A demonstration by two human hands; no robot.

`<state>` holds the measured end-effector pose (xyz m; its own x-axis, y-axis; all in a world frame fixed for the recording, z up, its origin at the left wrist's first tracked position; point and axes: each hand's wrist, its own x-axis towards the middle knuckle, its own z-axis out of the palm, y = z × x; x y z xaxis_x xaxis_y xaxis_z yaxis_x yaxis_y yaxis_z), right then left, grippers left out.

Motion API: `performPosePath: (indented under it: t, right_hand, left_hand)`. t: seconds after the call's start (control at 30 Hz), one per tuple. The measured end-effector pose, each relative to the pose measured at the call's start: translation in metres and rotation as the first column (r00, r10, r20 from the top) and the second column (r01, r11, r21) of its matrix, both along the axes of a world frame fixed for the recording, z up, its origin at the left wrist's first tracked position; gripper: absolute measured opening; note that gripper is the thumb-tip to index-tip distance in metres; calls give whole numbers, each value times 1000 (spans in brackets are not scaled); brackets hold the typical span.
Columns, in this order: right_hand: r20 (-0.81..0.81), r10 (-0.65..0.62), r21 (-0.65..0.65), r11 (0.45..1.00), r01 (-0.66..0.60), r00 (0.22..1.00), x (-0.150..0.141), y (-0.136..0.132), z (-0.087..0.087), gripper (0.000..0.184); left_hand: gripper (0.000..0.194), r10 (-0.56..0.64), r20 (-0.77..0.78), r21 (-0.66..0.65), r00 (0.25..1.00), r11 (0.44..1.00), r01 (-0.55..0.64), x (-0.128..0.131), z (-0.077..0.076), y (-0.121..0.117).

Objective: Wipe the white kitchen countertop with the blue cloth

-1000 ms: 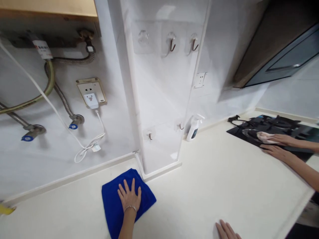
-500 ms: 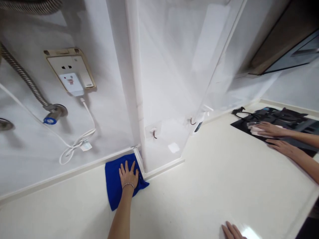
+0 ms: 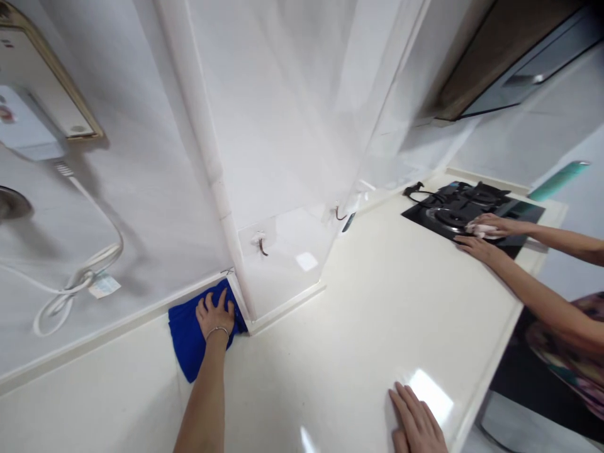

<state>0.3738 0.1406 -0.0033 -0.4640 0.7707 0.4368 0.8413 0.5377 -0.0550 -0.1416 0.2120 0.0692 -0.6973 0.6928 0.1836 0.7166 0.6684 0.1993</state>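
My left hand (image 3: pixel 216 316) presses down on a blue cloth (image 3: pixel 189 349) in the inner corner of the white countertop, by the foot of the wall. Its fingers are spread and slightly bent on top of the cloth, not wrapped round it. The cloth is partly bunched, its edge against the raised strip. At the bottom of the view my right hand (image 3: pixel 418 423) rests flat on the countertop (image 3: pixel 340 352), fingers stretched out, holding nothing; its wrist is out of frame.
Another person's hands (image 3: pixel 486 239) are at a black gas hob (image 3: pixel 453 214), one on a pale cloth. A wall socket (image 3: pixel 47 82) holds a white plug; its knotted cable (image 3: pixel 78 283) hangs down. Short wires (image 3: pixel 263 246) stick out of the boxed wall. A range hood (image 3: pixel 509 69) hangs above.
The view has swung right, showing more of the hob and the other person. My left hand's fingers are more bent, and the blue cloth is bunched closer into the corner. More of my right hand shows.
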Motion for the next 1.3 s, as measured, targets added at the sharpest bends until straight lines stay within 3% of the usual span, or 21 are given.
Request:
performPosePath:
  t: [0.17,0.33,0.57,0.73,0.9,1.03,1.17,1.3]
  right_hand:
    - [-65,18,11,1000,-17,998,-3,0,5,64]
    - [-112,10,1,1000,-10,994,-6,-3,10,64]
    - [-95,-20,-2,1000,20,995,-7,-5,5,63]
    - [-92,-40,-33,999,37,995,-8,-5,4,62]
    - [-110,-39,-20,999,37,993,-9,-5,2,62]
    - [-128,-28,15,999,30,991,-9,-3,-4,62]
    - [-131,-32,45,998,38,991,-10,-2,-3,58]
    - [-143,-39,58,997,48,989,-12,-3,2,57]
  left_hand:
    - [56,-56,48,-48,997,997,58,9,1,-16]
    - [58,-104,64,-90,993,990,110,40,-2,-56]
    - [60,-162,46,-118,986,979,167,110,-3,-117]
    - [60,-258,24,-112,966,959,259,178,-10,-144]
    - [67,-414,132,-96,900,899,428,256,-13,-153]
    - [75,-590,285,-36,755,781,624,306,-10,-151]
    - [76,-698,337,27,632,678,735,331,-5,-141]
    - [72,-742,342,59,577,630,775,334,-4,-121]
